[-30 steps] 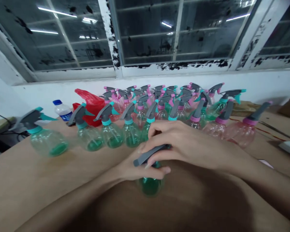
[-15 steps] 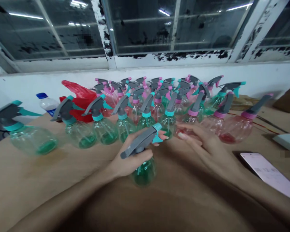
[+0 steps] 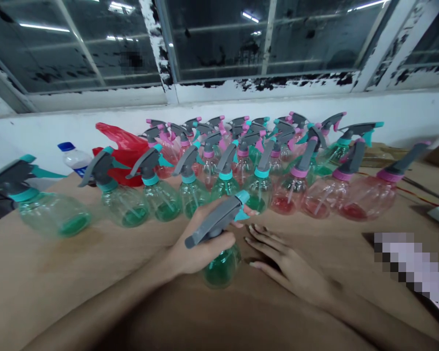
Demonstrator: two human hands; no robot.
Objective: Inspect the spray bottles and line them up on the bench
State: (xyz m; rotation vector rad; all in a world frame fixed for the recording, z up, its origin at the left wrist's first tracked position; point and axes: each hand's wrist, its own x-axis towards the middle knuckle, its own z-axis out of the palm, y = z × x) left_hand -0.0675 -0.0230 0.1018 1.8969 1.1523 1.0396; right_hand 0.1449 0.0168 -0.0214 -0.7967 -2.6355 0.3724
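My left hand (image 3: 201, 248) is closed round the neck of a green spray bottle (image 3: 221, 270), its grey and teal trigger head above my thumb, the nozzle pointing away to the right. The clear body shows below my fingers. My right hand (image 3: 283, 258) rests on the table just right of that bottle, fingers stretched out and holding nothing. Beyond both hands stands a front row of spray bottles: green ones such as the bottle (image 3: 225, 185) at the middle, and pink ones such as the bottle (image 3: 287, 197) to the right. Coloured liquid lies in their bottoms.
Several more pink and green spray bottles (image 3: 243, 161) crowd behind the front row. A red plastic bag (image 3: 122, 141) and a blue-capped water bottle (image 3: 75, 158) stand back left. A blurred-out flat object (image 3: 413, 263) lies right on the wooden table (image 3: 131, 273).
My right hand has come back from the pink bottles in the front row and now lies on the table. My left hand keeps its hold on the green spray bottle.
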